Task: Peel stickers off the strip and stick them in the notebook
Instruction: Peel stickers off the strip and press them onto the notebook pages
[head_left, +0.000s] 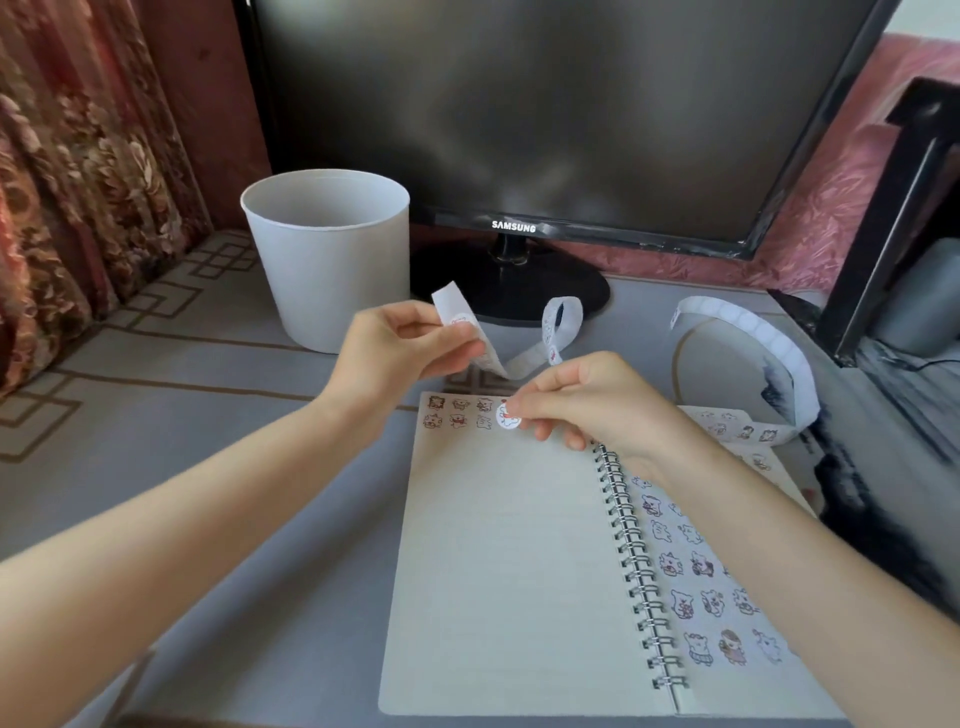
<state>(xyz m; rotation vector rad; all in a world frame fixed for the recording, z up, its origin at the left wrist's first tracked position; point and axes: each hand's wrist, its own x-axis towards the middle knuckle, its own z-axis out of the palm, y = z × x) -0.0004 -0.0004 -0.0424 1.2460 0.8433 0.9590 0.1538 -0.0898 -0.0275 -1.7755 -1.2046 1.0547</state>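
My left hand (405, 345) pinches the sticker strip (451, 302) above the open notebook (509, 545) on the counter (208, 467). My right hand (587, 405) holds a round sticker (508, 419) between curled fingers (540, 404), at the left page's top rows.

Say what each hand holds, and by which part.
Left hand pinches the strip near its upper end; right hand pinches a round sticker by its right edge.

We see a curtain (67, 156) at nine o'clock with red-brown flower pattern. The bin (332, 249), the strip (449, 300) and the round sticker (508, 419) are white, the monitor (545, 104) black. The tablecloth (156, 338) is grey with brown lines; the notebook (509, 545) pages are cream.
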